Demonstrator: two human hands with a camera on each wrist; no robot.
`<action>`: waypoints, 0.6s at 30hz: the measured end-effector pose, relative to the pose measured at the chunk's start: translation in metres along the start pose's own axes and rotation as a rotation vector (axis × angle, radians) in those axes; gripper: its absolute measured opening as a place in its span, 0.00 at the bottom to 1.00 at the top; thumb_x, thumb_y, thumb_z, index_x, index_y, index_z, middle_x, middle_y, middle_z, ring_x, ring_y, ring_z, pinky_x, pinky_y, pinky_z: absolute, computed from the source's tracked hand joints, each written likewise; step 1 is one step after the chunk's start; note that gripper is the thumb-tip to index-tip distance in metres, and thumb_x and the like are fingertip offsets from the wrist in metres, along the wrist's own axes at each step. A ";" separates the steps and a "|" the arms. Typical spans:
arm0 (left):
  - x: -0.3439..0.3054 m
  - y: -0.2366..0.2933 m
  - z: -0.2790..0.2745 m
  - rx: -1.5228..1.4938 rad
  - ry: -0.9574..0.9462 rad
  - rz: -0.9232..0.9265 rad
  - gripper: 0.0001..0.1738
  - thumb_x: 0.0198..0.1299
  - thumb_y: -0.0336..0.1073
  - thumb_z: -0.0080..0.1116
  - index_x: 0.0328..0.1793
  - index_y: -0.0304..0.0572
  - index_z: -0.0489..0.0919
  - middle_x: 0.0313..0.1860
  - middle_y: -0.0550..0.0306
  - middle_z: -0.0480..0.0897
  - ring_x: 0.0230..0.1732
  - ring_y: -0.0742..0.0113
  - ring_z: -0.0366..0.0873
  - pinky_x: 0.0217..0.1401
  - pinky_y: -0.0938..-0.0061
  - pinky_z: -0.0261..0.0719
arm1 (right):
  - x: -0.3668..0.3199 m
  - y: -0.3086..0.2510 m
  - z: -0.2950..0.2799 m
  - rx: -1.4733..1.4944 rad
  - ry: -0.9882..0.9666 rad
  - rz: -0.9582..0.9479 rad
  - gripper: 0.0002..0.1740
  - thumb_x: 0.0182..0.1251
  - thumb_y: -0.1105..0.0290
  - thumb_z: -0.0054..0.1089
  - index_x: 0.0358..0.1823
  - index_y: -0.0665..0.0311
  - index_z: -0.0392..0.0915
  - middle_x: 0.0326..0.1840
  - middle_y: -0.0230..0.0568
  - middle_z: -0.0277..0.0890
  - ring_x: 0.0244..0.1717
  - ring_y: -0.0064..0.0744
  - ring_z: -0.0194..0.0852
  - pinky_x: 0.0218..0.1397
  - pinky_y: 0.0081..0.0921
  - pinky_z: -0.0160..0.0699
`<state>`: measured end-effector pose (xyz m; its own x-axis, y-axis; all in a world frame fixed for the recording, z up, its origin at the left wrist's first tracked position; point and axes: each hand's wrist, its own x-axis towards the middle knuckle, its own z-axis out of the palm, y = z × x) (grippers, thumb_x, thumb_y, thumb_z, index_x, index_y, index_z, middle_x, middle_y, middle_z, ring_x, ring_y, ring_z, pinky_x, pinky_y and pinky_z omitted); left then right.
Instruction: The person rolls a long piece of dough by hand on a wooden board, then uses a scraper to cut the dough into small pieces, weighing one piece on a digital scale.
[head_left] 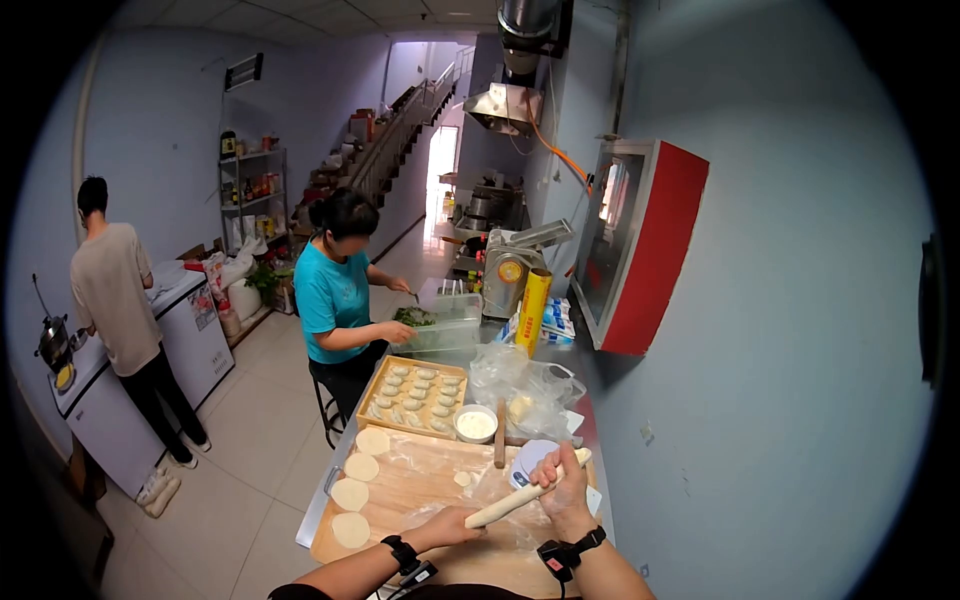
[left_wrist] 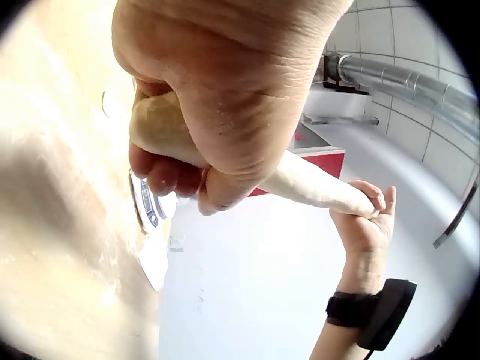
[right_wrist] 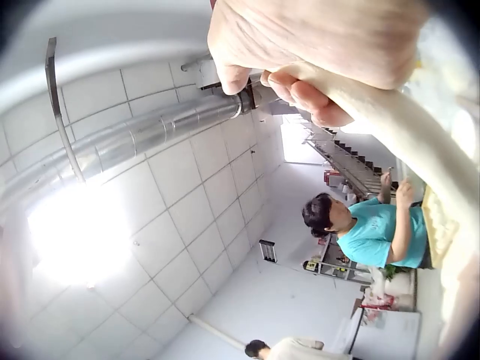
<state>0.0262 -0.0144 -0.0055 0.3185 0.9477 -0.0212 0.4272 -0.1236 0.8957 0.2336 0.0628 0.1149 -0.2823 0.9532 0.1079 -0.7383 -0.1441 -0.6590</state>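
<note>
A long pale rope of dough (head_left: 515, 501) slants above the wooden board (head_left: 440, 560), held at both ends. My left hand (head_left: 447, 528) grips its lower end, with the fingers curled round it in the left wrist view. The right hand (head_left: 566, 488) is wrapped round the upper end, raised higher than the left. In the right wrist view the dough rope (right_wrist: 409, 135) runs out from under the right hand (right_wrist: 322, 45). Flat round dough wrappers (head_left: 350, 494) lie in a column along the board's left edge. A small dough piece (head_left: 462, 479) sits mid-board.
Beyond the board stand a tray of dumplings (head_left: 387, 412), a white bowl of flour (head_left: 476, 424), a rolling pin (head_left: 500, 435), a scale (head_left: 528, 462) and plastic bags (head_left: 500, 372). A person in a turquoise shirt (head_left: 330, 300) works at a clear tub (head_left: 445, 330). The wall (head_left: 760, 400) rises at right.
</note>
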 end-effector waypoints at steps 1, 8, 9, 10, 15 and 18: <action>-0.002 -0.001 0.000 -0.004 -0.006 -0.001 0.16 0.63 0.43 0.67 0.52 0.45 0.85 0.37 0.51 0.88 0.38 0.62 0.85 0.46 0.68 0.82 | 0.000 0.000 0.000 0.006 0.005 -0.010 0.16 0.76 0.63 0.60 0.28 0.53 0.67 0.16 0.27 0.60 0.18 0.24 0.58 0.30 0.31 0.68; -0.004 -0.030 0.003 0.086 -0.026 -0.006 0.18 0.61 0.46 0.69 0.51 0.46 0.85 0.42 0.50 0.88 0.45 0.54 0.85 0.52 0.64 0.81 | -0.001 -0.006 -0.006 -0.084 0.063 -0.002 0.16 0.77 0.62 0.57 0.28 0.52 0.66 0.16 0.28 0.59 0.18 0.26 0.60 0.30 0.30 0.69; -0.006 -0.025 -0.001 0.101 -0.040 -0.030 0.18 0.61 0.47 0.69 0.51 0.46 0.85 0.43 0.50 0.88 0.45 0.53 0.85 0.52 0.64 0.80 | 0.000 -0.006 -0.010 -0.095 0.081 -0.001 0.16 0.77 0.62 0.57 0.29 0.52 0.66 0.16 0.28 0.60 0.18 0.26 0.60 0.30 0.31 0.70; -0.007 -0.022 -0.006 0.114 -0.056 -0.055 0.18 0.61 0.47 0.69 0.51 0.46 0.85 0.43 0.49 0.88 0.46 0.51 0.85 0.52 0.64 0.80 | 0.002 -0.004 -0.014 -0.105 0.101 0.000 0.15 0.77 0.63 0.57 0.29 0.52 0.66 0.17 0.28 0.61 0.19 0.26 0.60 0.31 0.31 0.70; -0.009 -0.029 -0.029 0.030 -0.112 -0.145 0.22 0.59 0.50 0.74 0.49 0.41 0.84 0.31 0.54 0.86 0.32 0.63 0.83 0.39 0.68 0.81 | 0.010 0.018 -0.064 -0.103 0.266 0.059 0.15 0.78 0.61 0.59 0.30 0.53 0.68 0.19 0.29 0.63 0.22 0.30 0.63 0.36 0.37 0.73; -0.006 -0.057 -0.033 -0.004 -0.071 -0.073 0.22 0.57 0.47 0.77 0.49 0.41 0.85 0.27 0.60 0.85 0.28 0.72 0.80 0.34 0.74 0.79 | 0.006 0.031 -0.095 -0.120 0.332 0.112 0.16 0.77 0.60 0.59 0.29 0.53 0.68 0.19 0.29 0.62 0.22 0.30 0.63 0.36 0.39 0.73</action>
<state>-0.0285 -0.0033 -0.0420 0.3454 0.9310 -0.1179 0.4482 -0.0533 0.8924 0.2673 0.0889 0.0242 -0.1288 0.9704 -0.2042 -0.6312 -0.2390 -0.7379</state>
